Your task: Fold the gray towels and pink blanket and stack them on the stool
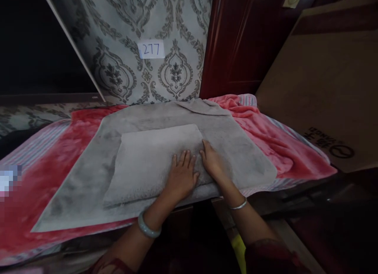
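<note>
A folded grey towel lies on top of a larger grey towel that is spread flat. My left hand rests palm down on the folded towel's near right corner, fingers slightly apart. My right hand lies flat beside it, along the folded towel's right edge, touching both towels. Neither hand grips anything. A pale bangle is on my left wrist and a thin silver one on my right.
Under the towels lies a red-pink blanket over a striped sheet. A large cardboard box leans at the right. Patterned wallpaper with a paper label "277" is behind, beside a dark red wooden door.
</note>
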Demonstrator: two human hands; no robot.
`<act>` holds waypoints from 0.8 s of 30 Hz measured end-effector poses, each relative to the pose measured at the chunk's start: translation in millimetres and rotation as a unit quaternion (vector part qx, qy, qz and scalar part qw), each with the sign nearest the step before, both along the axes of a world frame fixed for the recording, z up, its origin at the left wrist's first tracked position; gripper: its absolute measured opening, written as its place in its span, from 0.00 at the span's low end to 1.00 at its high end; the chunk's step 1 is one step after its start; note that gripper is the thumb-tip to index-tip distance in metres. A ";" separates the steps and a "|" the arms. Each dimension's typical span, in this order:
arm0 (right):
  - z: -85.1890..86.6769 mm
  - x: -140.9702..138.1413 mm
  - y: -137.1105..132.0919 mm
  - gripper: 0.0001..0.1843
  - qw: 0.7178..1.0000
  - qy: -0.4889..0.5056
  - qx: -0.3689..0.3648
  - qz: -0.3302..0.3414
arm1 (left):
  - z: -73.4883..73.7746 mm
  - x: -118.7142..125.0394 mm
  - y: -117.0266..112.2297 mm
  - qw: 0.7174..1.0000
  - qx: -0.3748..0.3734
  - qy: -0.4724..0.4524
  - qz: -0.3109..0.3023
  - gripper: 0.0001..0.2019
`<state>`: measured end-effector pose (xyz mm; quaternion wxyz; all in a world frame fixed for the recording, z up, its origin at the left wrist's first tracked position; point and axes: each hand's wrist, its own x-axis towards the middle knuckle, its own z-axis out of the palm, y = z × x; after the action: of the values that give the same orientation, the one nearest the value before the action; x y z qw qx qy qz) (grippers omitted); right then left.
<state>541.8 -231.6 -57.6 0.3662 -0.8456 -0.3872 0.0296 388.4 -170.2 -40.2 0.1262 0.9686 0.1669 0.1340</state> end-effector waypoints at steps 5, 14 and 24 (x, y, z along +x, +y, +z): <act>-0.7 -0.9 -1.9 0.30 1.000 -0.006 -0.012 -0.002 | -2.7 -7.7 7.8 1.000 -0.022 -0.004 0.002 0.32; 1.1 -1.4 -5.2 0.31 1.000 0.010 0.008 0.003 | 3.5 -111.5 68.5 0.977 0.034 0.048 0.206 0.37; 32.1 9.8 -2.1 0.32 0.994 -0.019 -0.107 -0.003 | 45.7 -142.4 113.3 0.936 0.110 0.141 0.304 0.31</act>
<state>551.7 -233.7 -25.6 0.2660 -0.8816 -0.3862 0.0539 246.0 -57.0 5.6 -0.0527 0.8883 0.4540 0.0451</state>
